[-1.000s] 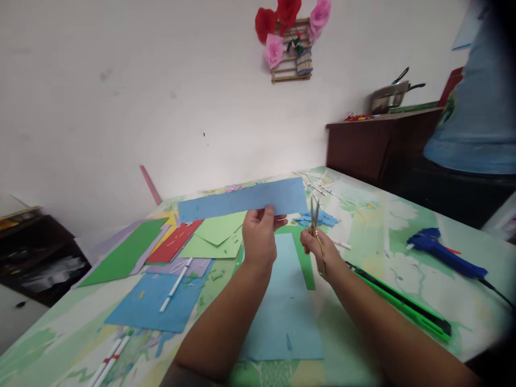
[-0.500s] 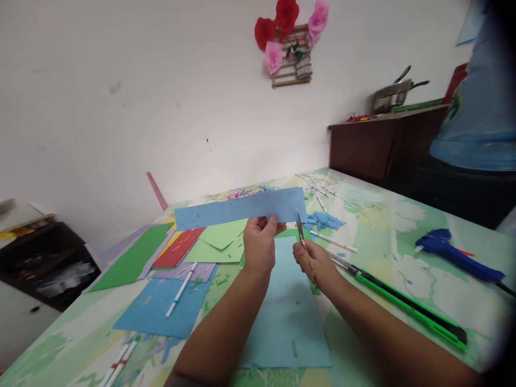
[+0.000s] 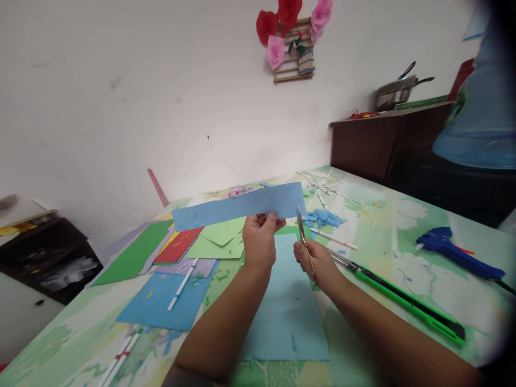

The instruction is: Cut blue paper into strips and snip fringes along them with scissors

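A blue strip (image 3: 237, 206) is being held crosswise above the table (image 3: 397, 212), pinched by the left hand (image 3: 260, 242), its right end being overlapped by scissors (image 3: 302, 228) gripped in the curled right hand (image 3: 319, 262).

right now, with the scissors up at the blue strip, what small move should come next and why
Probably a small snip: the right hand holds the scissors at the lower edge of the blue strip, near its right end, while the left hand holds it up.
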`<state>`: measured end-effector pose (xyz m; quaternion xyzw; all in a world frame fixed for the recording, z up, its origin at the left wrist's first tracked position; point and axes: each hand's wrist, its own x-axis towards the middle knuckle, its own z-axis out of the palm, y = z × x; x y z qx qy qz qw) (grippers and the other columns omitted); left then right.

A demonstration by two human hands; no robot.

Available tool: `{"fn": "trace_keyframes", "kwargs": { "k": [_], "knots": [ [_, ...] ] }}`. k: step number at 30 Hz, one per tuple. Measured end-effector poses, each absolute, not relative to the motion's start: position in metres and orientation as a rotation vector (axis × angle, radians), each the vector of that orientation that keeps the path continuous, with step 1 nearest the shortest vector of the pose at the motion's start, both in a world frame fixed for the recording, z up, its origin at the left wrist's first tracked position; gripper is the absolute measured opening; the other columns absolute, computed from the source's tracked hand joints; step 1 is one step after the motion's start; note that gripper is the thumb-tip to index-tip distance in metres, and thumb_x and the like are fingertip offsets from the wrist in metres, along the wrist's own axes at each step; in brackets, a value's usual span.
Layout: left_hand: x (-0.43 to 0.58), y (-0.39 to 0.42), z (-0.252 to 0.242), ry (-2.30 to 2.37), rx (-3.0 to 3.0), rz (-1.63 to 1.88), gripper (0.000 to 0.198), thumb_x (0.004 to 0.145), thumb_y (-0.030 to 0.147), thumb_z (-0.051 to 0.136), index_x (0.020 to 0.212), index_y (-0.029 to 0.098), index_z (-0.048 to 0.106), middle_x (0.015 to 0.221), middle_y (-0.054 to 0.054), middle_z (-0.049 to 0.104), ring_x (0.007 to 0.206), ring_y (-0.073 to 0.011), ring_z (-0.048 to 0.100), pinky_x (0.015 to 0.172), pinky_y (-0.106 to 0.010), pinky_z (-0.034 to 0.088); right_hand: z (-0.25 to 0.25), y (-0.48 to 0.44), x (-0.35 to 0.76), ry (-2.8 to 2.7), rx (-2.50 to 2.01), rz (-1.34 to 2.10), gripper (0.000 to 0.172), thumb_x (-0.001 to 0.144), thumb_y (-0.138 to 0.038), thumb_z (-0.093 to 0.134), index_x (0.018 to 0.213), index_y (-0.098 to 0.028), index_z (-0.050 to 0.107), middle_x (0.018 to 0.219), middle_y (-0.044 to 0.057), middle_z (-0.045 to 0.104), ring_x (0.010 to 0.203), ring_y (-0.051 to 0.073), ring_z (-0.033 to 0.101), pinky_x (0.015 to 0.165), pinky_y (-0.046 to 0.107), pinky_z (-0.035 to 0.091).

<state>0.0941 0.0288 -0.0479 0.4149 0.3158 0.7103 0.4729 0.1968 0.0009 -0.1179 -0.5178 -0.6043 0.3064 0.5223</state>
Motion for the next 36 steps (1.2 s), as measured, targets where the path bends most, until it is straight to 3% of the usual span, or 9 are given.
{"fn": "trace_keyframes", "kwargs": {
  "k": [36],
  "knots": [
    [0.0961, 0.0209, -0.0464, 0.758, 1.02, 1.735, 0.018, 0.064, 0.021, 0.063, 0.071, 0.013, 0.05, 0.06, 0.004, 0.056, 0.05, -0.0091, 0.059, 0.056, -0.027, 0.051, -0.1193, -0.0029, 0.1934, -1.496, -1.242, 0.735, 0.044, 0.078, -0.058, 0.035, 0.057, -0.019, 0.04, 0.049, -0.003, 0.042, 0.044, 0.01, 0.038, 0.042, 0.023, 0.029]
  ]
}}
